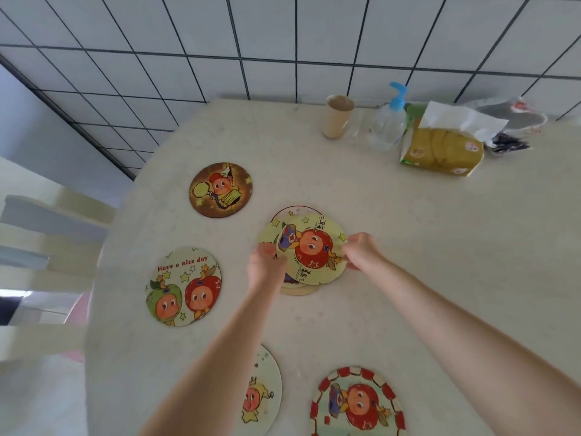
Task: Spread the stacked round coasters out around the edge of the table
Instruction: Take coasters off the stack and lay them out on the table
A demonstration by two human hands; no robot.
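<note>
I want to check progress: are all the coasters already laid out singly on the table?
No, several coasters still lie overlapped in a stack at mid-table, between both hands.

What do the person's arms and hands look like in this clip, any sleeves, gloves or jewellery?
Both forearms are bare as far as the frame shows, with no sleeves in view. The left hand and right hand wear no gloves. No watch, ring or bracelet is visible, though the image is slightly blurred.

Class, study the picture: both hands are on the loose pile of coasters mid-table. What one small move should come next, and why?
Probably lift the top coaster, pinched between the left hand and right hand, off the stack and carry it toward the bare right edge of the table. Four coasters already lie along the left and near edge, while the right side has none.
</note>
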